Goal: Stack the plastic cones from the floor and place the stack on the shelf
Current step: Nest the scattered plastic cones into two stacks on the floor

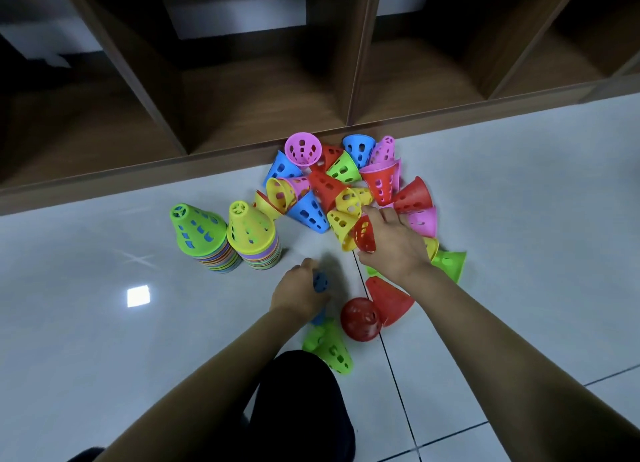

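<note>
Holding a red perforated plastic cone [364, 234] in our right hand [394, 243], fingers [375, 213] curled round it, at the loose cone pile's [325, 184] near edge. Left hand [299, 293] grips a blue perforated plastic cone [321, 282] just down-left: likely the nesting target. Green-topped cone stack [199, 234] sits farther left.

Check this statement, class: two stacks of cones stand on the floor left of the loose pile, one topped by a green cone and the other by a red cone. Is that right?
One detail is wrong. The second stack is topped by a yellow cone, not a red one. The head view shows it. The rest holds: both stacks stand on the floor left of the loose pile, and the first stack has a green cone on top.
</note>
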